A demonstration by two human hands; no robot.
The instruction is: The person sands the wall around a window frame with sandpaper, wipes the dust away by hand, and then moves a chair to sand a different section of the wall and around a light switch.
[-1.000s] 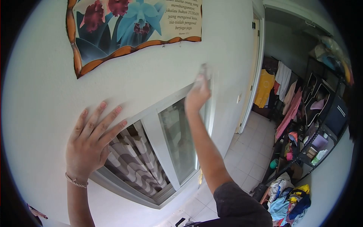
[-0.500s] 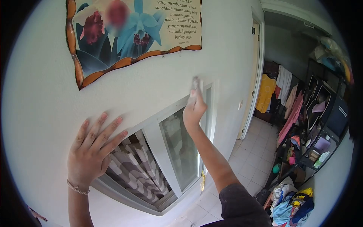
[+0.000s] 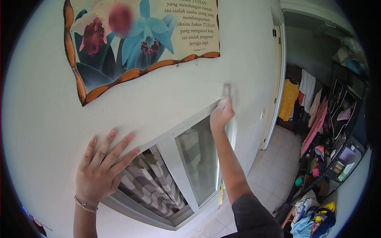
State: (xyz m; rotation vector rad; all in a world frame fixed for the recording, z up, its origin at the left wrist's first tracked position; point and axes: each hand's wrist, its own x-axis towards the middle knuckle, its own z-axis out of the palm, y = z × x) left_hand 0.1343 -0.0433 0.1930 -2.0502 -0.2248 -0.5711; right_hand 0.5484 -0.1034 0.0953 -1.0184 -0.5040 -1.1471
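we have our left hand [image 3: 99,168] spread wide on the white wall [image 3: 131,109], palm toward the surface, fingers apart and pointing to the far side, with nothing in its grasp that we can see. the fingers reach close to the left part of the window [image 3: 178,170], and a braided bracelet [image 3: 85,205] circles the wrist.

our right hand [image 3: 222,115] is closed narrow around a pale item [image 3: 226,93], which sticks out past the fingers at the far right corner of the window frame. the item is blurred, so we cannot tell what it is, nor whether it touches the wall or the frame there. a dark sleeve [image 3: 254,214] covers the near part of that arm.

between our arms, we see a patterned curtain [image 3: 154,180] in the left section of the window and a glass pane [image 3: 196,154] in the right one. farther off on the wall hangs a picture plaque [image 3: 141,43] with orchids, lines of text and a brown wavy border.

to the right of us, tiles cover the floor [image 3: 270,174]. a yellow garment [image 3: 288,101] hangs at the far end, left of a white garment [image 3: 307,89]. on the right side stands a dark shelf rack [image 3: 323,172], with a heap of clothes [image 3: 313,218] at its near end.
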